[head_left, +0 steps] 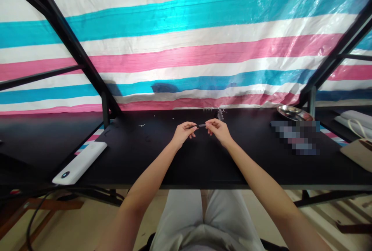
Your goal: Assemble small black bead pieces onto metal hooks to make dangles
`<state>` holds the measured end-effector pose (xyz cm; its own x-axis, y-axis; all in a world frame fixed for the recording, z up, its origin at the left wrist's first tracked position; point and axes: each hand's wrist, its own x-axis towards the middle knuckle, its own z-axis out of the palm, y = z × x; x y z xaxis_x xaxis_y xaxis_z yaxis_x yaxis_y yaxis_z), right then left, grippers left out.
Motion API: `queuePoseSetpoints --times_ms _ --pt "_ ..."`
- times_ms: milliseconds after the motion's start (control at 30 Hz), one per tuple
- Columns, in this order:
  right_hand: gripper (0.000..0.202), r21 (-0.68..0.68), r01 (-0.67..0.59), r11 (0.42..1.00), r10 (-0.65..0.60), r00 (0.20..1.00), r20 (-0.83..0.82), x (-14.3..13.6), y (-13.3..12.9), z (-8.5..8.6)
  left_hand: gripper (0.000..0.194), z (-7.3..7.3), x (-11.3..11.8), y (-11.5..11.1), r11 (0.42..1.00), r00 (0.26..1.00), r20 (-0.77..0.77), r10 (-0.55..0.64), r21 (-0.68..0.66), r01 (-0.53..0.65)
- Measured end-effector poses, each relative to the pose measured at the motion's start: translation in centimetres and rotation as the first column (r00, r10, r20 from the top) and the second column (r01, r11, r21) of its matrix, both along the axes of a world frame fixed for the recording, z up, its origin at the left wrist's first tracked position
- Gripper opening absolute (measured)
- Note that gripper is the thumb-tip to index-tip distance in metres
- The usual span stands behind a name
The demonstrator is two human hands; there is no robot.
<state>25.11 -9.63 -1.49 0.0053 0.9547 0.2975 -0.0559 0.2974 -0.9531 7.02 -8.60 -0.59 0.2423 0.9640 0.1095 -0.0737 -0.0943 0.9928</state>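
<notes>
Above the middle of the black table (192,161), both hands meet at a thin, short stick-like piece (202,125), dark at its left end and greyish toward the right. My left hand (185,132) pinches the dark end between thumb and fingers. The other end is pinched by my right hand (216,128). The fingertips cover both ends, and the piece is too small for me to tell its kind. Just behind my right hand lies a small greyish, bumpy strip (220,114). A thin white scrap (142,125) lies to the left of my hands.
A long white device (84,161) with a round dark spot lies at the table's left edge. At the back right is a shiny metal dish (295,113), with a pixelated patch before it. A beige bag (359,154) sits far right. Black frame bars (72,49) slope up in front of striped sheeting.
</notes>
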Motion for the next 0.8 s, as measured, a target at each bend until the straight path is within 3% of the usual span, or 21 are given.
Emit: queuePoseSetpoints --times_ms 233,467,800 --pt "0.027 0.013 0.031 0.999 -0.031 0.998 -0.054 0.3 -0.2 0.6 0.033 -0.2 -0.1 0.1 1.000 0.999 -0.047 -0.024 0.002 0.024" --pt "0.032 -0.044 -0.135 0.990 0.139 0.984 0.108 -0.5 -0.6 0.2 0.034 -0.9 0.1 0.0 0.989 0.980 -0.156 -0.123 0.063 0.134" --pt "0.029 0.012 -0.169 0.986 0.162 0.961 0.225 -0.6 -0.6 -0.2 0.030 -0.5 0.1 -0.5 0.986 0.957 -0.272 -0.097 0.107 0.131"
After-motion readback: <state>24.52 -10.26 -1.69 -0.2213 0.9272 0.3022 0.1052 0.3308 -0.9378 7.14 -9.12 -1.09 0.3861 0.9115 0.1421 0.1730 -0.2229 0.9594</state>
